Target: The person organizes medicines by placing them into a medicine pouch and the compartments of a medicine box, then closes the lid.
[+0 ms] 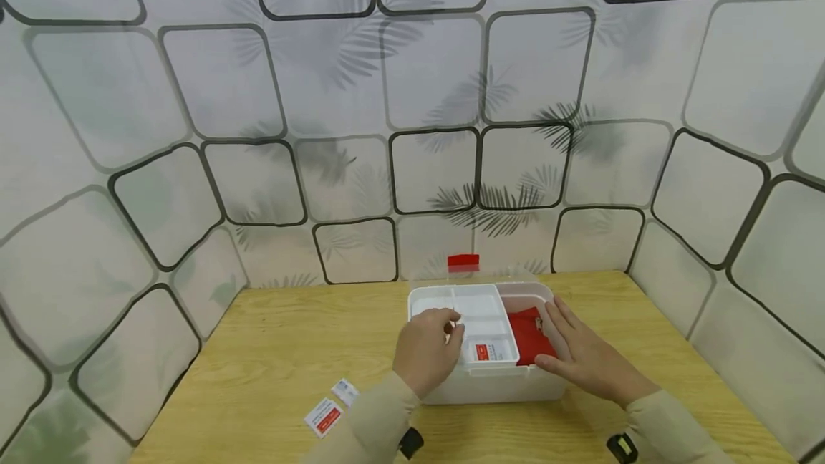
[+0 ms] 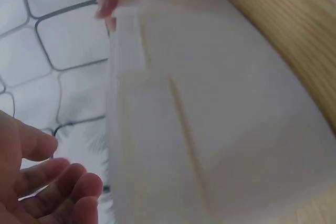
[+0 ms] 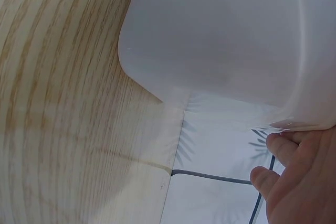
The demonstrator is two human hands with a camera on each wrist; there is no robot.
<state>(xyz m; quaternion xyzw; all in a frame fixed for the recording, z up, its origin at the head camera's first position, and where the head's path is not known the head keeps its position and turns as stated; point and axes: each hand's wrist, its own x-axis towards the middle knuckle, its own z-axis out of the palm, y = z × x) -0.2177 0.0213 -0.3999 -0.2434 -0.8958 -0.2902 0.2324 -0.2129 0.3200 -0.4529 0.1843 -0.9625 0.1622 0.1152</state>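
Observation:
A white storage box (image 1: 496,387) stands on the wooden table. In its left part sits a white divided tray (image 1: 473,304), with a small red-and-white packet (image 1: 488,351) in the near right compartment. A red cloth pouch (image 1: 527,335) lies in the box's right part. My left hand (image 1: 430,349) is over the tray's left side, fingers loosely bent; in the left wrist view a gap shows between thumb and fingers, with nothing held. My right hand (image 1: 589,356) rests at the box's right rim, fingers stretched along it and thumb near the front edge by the pouch.
On the table left of the box lie a red-and-white packet (image 1: 324,417) and a smaller pale packet (image 1: 345,392). Behind the box a clear lid (image 1: 509,276) stands raised, with a red label (image 1: 463,263) above the tray. Patterned curtains (image 1: 348,185) enclose the table.

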